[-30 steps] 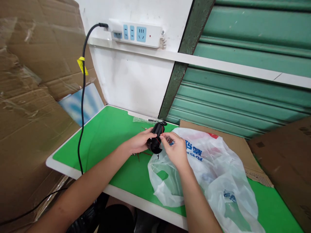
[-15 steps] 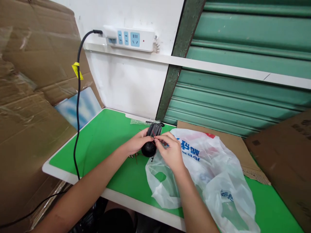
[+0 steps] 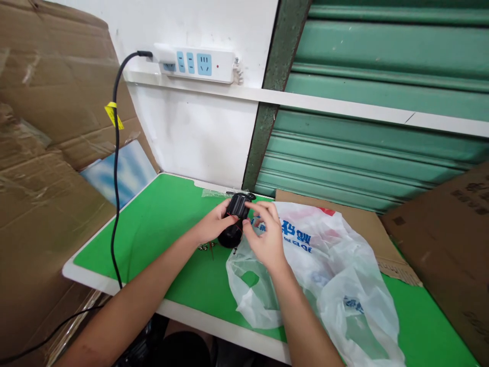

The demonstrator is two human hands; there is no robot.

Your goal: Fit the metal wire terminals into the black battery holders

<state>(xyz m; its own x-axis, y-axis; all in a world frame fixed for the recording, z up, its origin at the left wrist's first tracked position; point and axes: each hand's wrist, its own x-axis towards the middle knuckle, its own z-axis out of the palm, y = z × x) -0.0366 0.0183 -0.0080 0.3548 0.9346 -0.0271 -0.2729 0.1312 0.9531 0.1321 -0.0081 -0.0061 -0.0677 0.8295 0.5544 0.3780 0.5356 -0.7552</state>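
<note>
My left hand (image 3: 216, 222) grips a black ribbed housing (image 3: 239, 205) from its left side, the thumb lying across the front. Below the ribs is a rounded, smooth black part (image 3: 231, 235); whether the two are joined I cannot tell. A thin red wire (image 3: 240, 227) shows between them. At the right side, my right hand (image 3: 266, 232) has its thumb and index finger apart, the index fingertip at the ribs. Nothing shows in its grasp. Small shiny metal pieces (image 3: 205, 246) lie on the green tabletop just below my left hand.
A white plastic bag (image 3: 344, 265) with blue print spreads under and beside my right arm. Flat cardboard (image 3: 367, 234) lies behind it. A black cable (image 3: 115, 204) hangs from the power strip (image 3: 198, 65) past the left of the green table (image 3: 126, 239). Cardboard boxes stand at both sides.
My right thumb and index finger have parted from their pinch at the red wire. The index finger has moved up to the ribs. The view has shifted slightly.
</note>
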